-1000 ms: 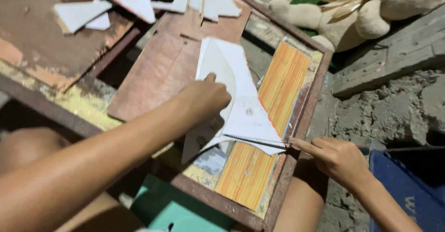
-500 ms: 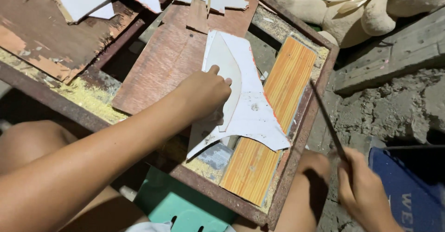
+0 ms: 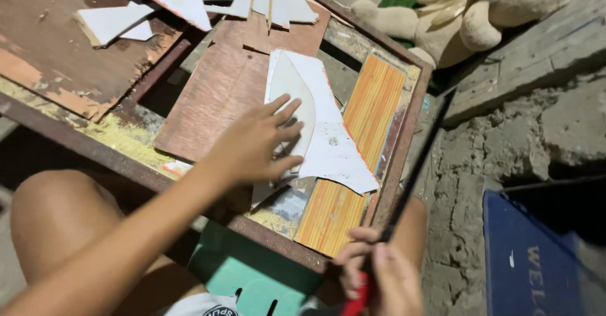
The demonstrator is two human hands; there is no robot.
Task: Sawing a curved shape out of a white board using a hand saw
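A: While the left hand is lying spread, fingers apart, on the white cut-out sheet, what is it doing?

B: It is pinning the sheet flat, apparently so it cannot slide; the sheet is resting on the desk, overlapping a brown board and an orange striped panel.

A: And the right hand?

B: It is closing around the red grip of a long thin blade, tip angled up off the desk's edge. White offcuts are lying beyond; a plush toy is sitting past the desk.

right hand cut off by bottom edge, thin dark blade motion-blurred, white sheet partly hidden under left hand
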